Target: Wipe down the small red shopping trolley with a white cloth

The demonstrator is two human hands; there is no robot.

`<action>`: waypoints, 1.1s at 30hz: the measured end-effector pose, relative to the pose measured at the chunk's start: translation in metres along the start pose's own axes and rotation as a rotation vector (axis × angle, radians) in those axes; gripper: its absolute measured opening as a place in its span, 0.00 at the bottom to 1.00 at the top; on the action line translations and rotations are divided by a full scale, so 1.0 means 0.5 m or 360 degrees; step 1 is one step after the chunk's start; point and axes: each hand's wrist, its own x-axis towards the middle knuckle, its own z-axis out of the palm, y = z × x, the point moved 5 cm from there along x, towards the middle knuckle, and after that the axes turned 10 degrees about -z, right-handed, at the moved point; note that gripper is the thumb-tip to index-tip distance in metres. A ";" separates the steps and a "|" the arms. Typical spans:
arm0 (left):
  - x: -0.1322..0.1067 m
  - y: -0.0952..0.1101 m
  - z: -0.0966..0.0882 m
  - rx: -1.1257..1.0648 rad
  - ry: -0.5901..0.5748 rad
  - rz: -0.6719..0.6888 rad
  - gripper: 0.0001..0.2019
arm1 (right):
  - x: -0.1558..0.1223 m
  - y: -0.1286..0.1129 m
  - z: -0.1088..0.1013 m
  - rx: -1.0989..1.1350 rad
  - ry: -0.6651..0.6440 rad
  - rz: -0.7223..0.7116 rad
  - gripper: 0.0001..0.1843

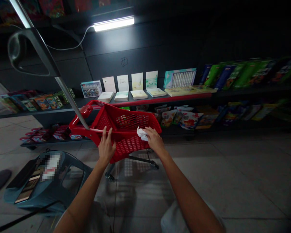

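Dimly lit floor (208, 184) holds the red cart (126, 145) beside shelves (181, 98).

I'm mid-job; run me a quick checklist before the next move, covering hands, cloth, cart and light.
1. White cloth held in the right hand: ok, gripped in the fingers at the cart's near rim.
2. Left hand at the cart's near side, fingers spread: ok; how firmly it presses, cannot tell.
3. Red cart upright on its wheels: ok.
4. Wheels locked against rolling: cannot tell.
5. Basket floor in view: not ok, the near wall hides it.
6. Tube light over the shelf lit: ok.
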 end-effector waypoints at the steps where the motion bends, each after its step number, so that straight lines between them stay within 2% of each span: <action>1: -0.002 -0.004 -0.003 -0.0039 0.0020 0.0007 0.35 | 0.004 -0.008 -0.003 0.0048 -0.0018 -0.0005 0.25; 5: -0.010 -0.016 -0.015 -0.0124 0.0067 0.0049 0.34 | 0.016 -0.044 -0.009 0.0148 -0.0065 -0.0008 0.24; 8: -0.017 -0.020 -0.013 -0.0151 0.0072 0.0066 0.34 | 0.020 -0.082 0.004 0.0102 -0.0087 -0.0083 0.24; 13: -0.030 -0.015 0.002 -0.0250 -0.0015 0.0100 0.36 | 0.018 -0.152 0.038 0.0068 -0.0091 -0.0293 0.25; 16: -0.033 -0.014 0.006 -0.0284 -0.0057 0.0103 0.36 | 0.016 -0.169 0.047 0.0054 -0.0138 -0.0339 0.26; 20: -0.030 -0.022 0.004 -0.0278 -0.0064 0.0063 0.35 | 0.011 -0.144 0.035 -0.0002 -0.0172 -0.0234 0.26; 25: -0.028 -0.032 0.006 -0.0260 -0.0107 0.0101 0.36 | -0.013 -0.063 -0.004 -0.0186 -0.0238 0.0003 0.25; 29: -0.030 -0.035 0.006 -0.0251 -0.0137 0.0129 0.38 | -0.035 0.000 -0.047 -0.0277 -0.0214 0.0142 0.25; 33: -0.035 -0.031 0.006 -0.0242 -0.0163 0.0102 0.38 | -0.044 0.008 -0.061 -0.0267 -0.0210 0.0171 0.26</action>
